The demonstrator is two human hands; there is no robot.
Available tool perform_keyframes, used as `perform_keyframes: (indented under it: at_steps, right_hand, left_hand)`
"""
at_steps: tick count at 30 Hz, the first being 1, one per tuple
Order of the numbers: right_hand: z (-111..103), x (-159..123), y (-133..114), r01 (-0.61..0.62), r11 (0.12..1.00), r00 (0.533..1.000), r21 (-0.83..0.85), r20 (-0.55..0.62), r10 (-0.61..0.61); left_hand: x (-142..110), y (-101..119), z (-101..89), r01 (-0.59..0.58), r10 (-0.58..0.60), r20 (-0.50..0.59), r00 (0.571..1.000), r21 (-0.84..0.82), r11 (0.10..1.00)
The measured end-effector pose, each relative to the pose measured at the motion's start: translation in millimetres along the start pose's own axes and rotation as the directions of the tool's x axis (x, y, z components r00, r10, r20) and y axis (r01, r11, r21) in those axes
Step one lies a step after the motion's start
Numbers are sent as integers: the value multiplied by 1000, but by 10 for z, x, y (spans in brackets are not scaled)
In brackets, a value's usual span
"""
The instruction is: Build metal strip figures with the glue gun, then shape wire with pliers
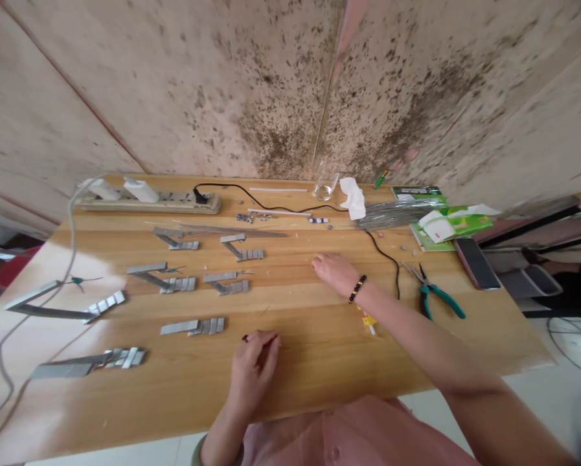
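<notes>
My left hand (255,362) is near the table's front edge, thumb and fingers pinched together; a tiny dark spot shows by the fingers, and anything held is too small to name. Farther forward, my right hand (336,272), with a dark beaded bracelet (357,288) at the wrist, rests on the wooden table (309,362) with its fingers curled together. What those fingertips may hold is hidden. Left of my hands lie several grey folded strip pieces with banded ends; the nearest is a flat grey piece (193,326). A small yellow item (368,320) lies partly under my right forearm.
Teal-handled pliers (438,296) and a phone (477,263) lie at right. Behind are a bundle of thin wires (397,213), a green tissue pack (465,223), a glass (324,188) and a power strip (173,202). Cables cross the table's left side and back.
</notes>
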State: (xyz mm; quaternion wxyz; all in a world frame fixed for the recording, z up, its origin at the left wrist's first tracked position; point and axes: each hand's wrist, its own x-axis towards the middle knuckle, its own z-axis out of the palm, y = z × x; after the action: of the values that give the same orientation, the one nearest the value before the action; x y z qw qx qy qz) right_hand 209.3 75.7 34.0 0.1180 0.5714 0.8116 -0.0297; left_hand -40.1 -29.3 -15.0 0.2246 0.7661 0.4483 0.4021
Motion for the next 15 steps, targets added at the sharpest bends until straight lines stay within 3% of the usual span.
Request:
perform_keyframes:
  at_steps: [15]
  right_hand:
    - [35, 84, 25, 43, 998, 999, 46, 27, -44]
  left_hand:
    - [13, -10, 20, 28, -28, 7, 1000, 5, 1000]
